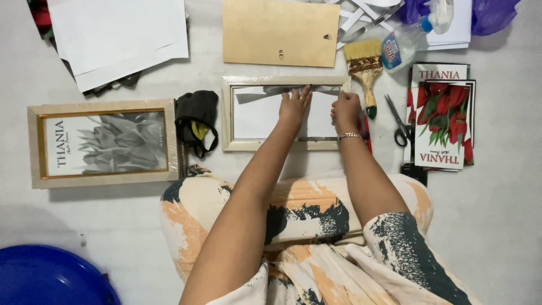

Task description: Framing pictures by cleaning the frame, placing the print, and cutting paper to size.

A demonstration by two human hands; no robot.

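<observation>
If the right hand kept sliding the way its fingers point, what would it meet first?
The right hand points up the picture across the picture frame. Likely first: the frame's top rail, then the wooden board beyond, though depth is unclear.

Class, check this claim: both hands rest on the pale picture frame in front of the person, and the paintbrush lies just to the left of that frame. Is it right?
Not quite. In the head view both the left hand and the right hand do rest on the pale picture frame, but the paintbrush lies to its right, not its left, next to the scissors.
</observation>
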